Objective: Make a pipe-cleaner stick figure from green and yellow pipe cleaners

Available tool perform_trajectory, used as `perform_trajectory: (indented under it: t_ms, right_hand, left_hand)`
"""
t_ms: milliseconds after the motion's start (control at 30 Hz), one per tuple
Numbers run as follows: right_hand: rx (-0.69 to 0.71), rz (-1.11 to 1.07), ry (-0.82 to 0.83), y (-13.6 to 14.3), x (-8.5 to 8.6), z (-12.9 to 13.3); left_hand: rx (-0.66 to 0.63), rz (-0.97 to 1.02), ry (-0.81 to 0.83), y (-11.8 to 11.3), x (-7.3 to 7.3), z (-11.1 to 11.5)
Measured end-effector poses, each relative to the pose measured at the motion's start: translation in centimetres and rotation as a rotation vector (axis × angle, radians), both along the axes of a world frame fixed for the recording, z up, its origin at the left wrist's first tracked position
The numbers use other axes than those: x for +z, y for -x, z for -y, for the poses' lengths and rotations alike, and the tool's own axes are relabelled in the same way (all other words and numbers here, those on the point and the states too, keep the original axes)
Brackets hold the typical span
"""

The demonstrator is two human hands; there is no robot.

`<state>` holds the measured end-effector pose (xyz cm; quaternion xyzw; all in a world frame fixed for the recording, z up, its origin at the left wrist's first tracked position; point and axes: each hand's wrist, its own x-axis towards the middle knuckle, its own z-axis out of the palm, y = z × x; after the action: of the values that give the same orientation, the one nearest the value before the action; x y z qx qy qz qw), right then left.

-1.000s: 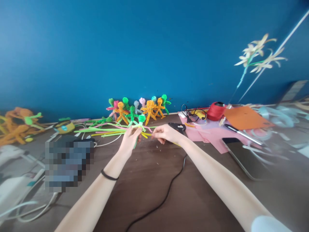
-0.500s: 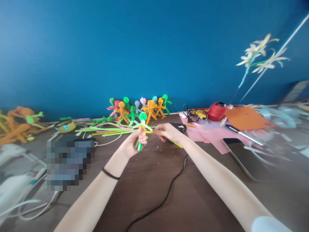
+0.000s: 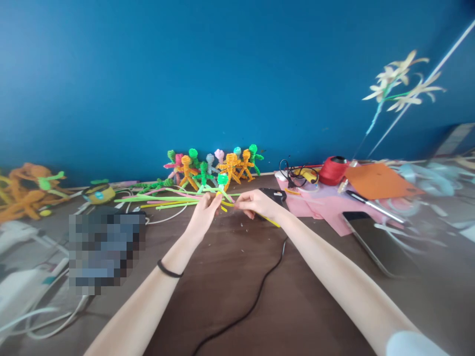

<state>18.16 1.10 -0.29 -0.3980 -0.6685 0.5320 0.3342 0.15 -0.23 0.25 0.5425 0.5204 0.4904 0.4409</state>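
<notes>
Between thumb and fingers, my left hand grips a small pipe cleaner figure with a green head, light green arms and a yellow band at the neck. Its lower part is hidden behind the hand. My right hand is closed in a pinch just to the right, on a yellow pipe cleaner that runs to the figure. A yellow length also shows below the right wrist; whether it is the same piece I cannot tell. Loose green, pink and yellow pipe cleaners lie left of the figure.
Several finished pipe cleaner figures stand against the blue wall. A black cable crosses the brown table. On the right lie a red thread spool, orange sheet, pen and phone. Orange pipe cleaner pieces are far left.
My left hand has turned over, its back now towards me, and the figure's green and white lower ends are out of sight. The figure sits slightly lower. My right hand has barely moved.
</notes>
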Motion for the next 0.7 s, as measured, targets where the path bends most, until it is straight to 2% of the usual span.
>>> perform_trajectory:
  t_ms: [200, 267, 333, 433, 700]
  right_hand:
    - [0.029, 0.067, 0.009, 0.43, 0.74, 0.63]
    - [0.038, 0.07, 0.003, 0.53, 0.76, 0.7]
    - [0.034, 0.065, -0.001, 0.59, 0.7, 0.7]
    - [0.033, 0.046, -0.008, 0.56, 0.6, 0.63]
    - [-0.018, -0.045, -0.067, 0.07, 0.45, 0.11]
  left_hand:
    - [0.128, -0.101, -0.132, 0.31, 0.1, 0.1]
    - [0.133, -0.124, -0.153, 0.4, 0.13, 0.12]
    - [0.106, -0.1, -0.14, 0.44, 0.14, 0.15]
    - [0.044, 0.036, -0.074, 0.52, 0.06, 0.09]
    - [-0.223, 0.454, 0.267, 0.82, 0.14, -0.44]
